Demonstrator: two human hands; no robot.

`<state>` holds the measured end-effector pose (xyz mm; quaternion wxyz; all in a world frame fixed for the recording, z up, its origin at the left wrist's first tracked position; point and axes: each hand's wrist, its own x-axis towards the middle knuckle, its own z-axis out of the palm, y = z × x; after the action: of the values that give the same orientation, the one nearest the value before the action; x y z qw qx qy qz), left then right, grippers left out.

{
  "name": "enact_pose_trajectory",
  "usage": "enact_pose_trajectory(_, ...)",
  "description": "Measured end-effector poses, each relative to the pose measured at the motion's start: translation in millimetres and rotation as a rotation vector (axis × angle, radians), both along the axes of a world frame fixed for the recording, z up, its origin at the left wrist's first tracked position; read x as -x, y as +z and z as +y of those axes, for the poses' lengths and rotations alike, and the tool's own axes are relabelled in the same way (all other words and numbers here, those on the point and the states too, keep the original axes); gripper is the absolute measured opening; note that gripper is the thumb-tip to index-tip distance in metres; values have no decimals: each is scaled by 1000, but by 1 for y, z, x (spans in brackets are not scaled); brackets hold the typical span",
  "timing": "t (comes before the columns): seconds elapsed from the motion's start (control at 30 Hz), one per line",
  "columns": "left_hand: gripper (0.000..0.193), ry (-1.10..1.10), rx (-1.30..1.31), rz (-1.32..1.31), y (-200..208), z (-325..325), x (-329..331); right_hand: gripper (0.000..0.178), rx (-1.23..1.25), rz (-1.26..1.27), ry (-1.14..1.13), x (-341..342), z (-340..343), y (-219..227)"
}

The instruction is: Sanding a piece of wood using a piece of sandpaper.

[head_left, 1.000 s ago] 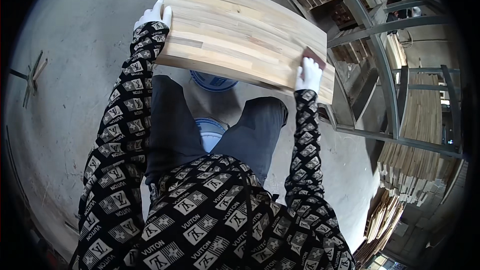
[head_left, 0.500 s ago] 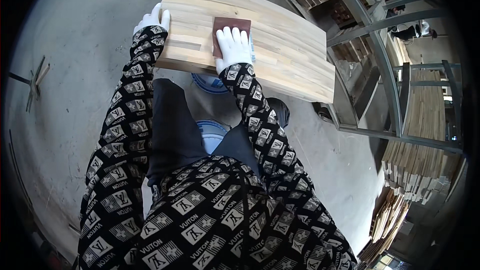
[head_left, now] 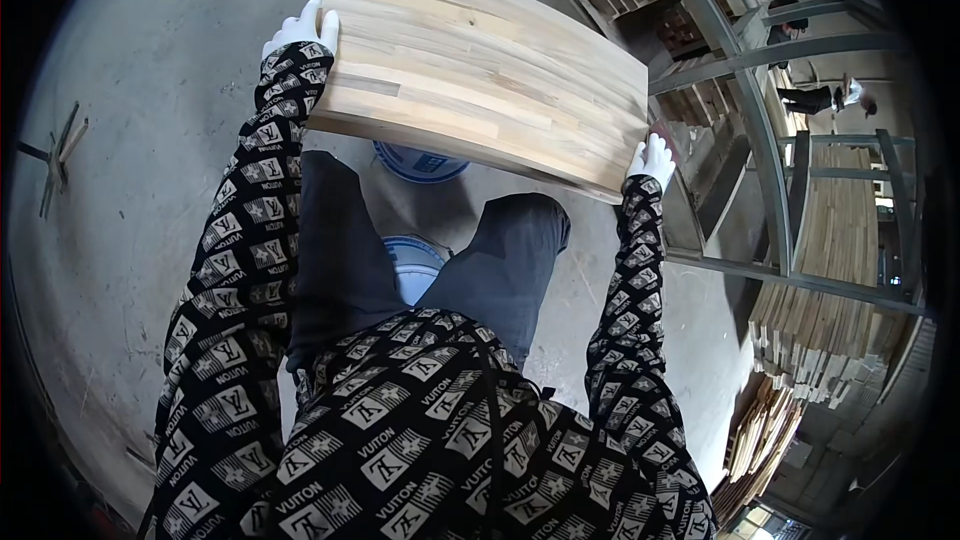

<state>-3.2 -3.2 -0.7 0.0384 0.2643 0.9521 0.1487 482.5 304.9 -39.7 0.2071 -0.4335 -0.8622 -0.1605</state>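
Note:
A pale glued-wood panel [head_left: 480,70] lies flat in front of me, resting on a blue and white bucket [head_left: 418,162]. My left hand [head_left: 300,30], in a white glove, grips the panel's left edge. At the panel's near right corner, my gloved right hand [head_left: 652,158] is closed on a brown sanding block [head_left: 668,137], most of which is hidden behind the hand and the board's edge.
A second blue and white bucket [head_left: 412,262] stands between my legs on the concrete floor [head_left: 150,190]. A grey metal rack [head_left: 760,140] holds timber on the right, with stacks of boards [head_left: 830,290] behind it. People stand far off at the top right.
Half a second ago my right hand pressed the sanding block on the middle of the panel. It has slid back to the near right corner. The left hand has stayed on the left edge.

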Motion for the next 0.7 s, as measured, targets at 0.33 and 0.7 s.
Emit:
enact_pose_trajectory(0.33,56,-24,-52,51,1,0,-5,46,166,148,578,185,-196,44)
enact_pose_trajectory(0.7,56,-36,-40,48,-3,4,-4,40,-189,44,287,-10,-42,-3)
